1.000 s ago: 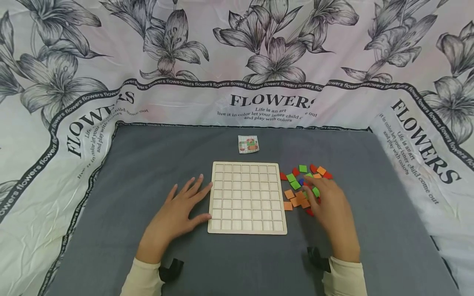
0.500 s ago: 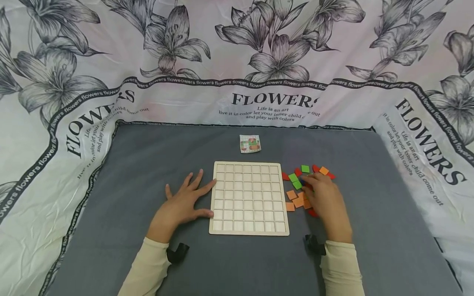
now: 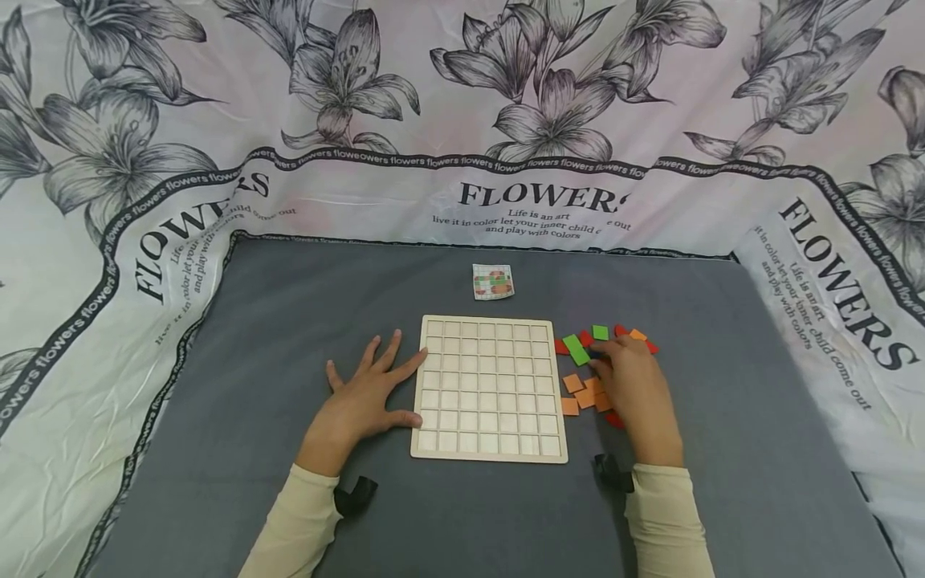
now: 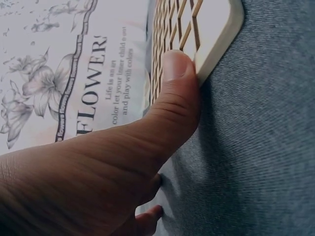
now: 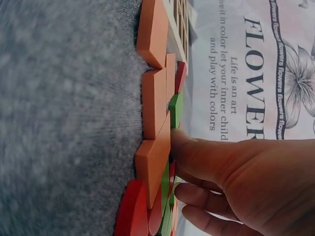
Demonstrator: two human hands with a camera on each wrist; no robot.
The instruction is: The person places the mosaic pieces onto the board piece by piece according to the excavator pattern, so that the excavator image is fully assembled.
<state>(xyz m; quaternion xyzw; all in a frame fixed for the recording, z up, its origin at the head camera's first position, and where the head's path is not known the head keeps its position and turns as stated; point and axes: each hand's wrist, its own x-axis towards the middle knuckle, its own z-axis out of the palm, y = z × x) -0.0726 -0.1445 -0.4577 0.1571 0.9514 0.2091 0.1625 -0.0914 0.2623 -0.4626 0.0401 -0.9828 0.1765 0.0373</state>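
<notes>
A pale wooden grid board [image 3: 488, 458] lies on the grey cloth. My left hand [image 3: 352, 412] has its fingers spread at the board's left side; thumb and index fingertip touch its edge. In the left wrist view the thumb [image 4: 173, 103] rests on the rim. To the board's right, my right hand [image 3: 636, 393] reaches down into a loose group of coloured pieces. Its thumb and fingers are bent near green tiles [image 3: 576, 349] and orange tiles [image 3: 584, 397]. The right wrist view shows the thumb [image 5: 197, 152] behind an orange tile; whatever lies at its tip is hidden.
A small printed card [image 3: 493, 282] with a coloured grid pattern lies beyond the board. Red pieces [image 3: 561, 347] and another green tile [image 3: 600, 331] lie around the right hand. A flower-printed cloth [image 3: 535, 201] borders the grey surface.
My right hand has moved left and inward over the pieces, and its fingers have drawn together. A blue piece seen earlier is now hidden. The left thumb and index stay at the board's edge.
</notes>
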